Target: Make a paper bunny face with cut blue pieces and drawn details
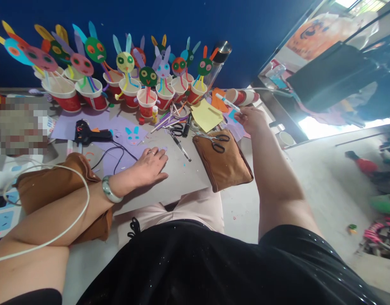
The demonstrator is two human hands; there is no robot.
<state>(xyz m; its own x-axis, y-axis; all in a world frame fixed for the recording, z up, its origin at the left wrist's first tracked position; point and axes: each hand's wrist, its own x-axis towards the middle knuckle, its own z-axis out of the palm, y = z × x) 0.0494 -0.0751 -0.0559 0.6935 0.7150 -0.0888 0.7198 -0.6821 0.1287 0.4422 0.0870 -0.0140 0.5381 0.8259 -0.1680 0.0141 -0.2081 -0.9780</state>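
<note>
My left hand point(152, 165) lies flat on the table edge, fingers spread, beside purple paper point(114, 154). At the right, my right hand point(249, 119) pinches a white and blue pen point(226, 101) above blue and orange paper. A blue rabbit face point(132, 136) rests on the purple paper near a black glue gun point(91, 134). Between my hands lies a black and clear pen point(181, 146). Black-handled scissors point(218, 143) sit on a brown cushion point(227, 165). Yellow paper point(207, 115) is just left of my right hand.
Red and white paper cups point(147, 108) holding colourful rabbit figures line the back, by a steel-capped bottle point(215, 63). More cups point(242, 97) lie sideways at the right. A white cable point(87, 190) loops over my left arm. A power strip point(4, 221) is at far left.
</note>
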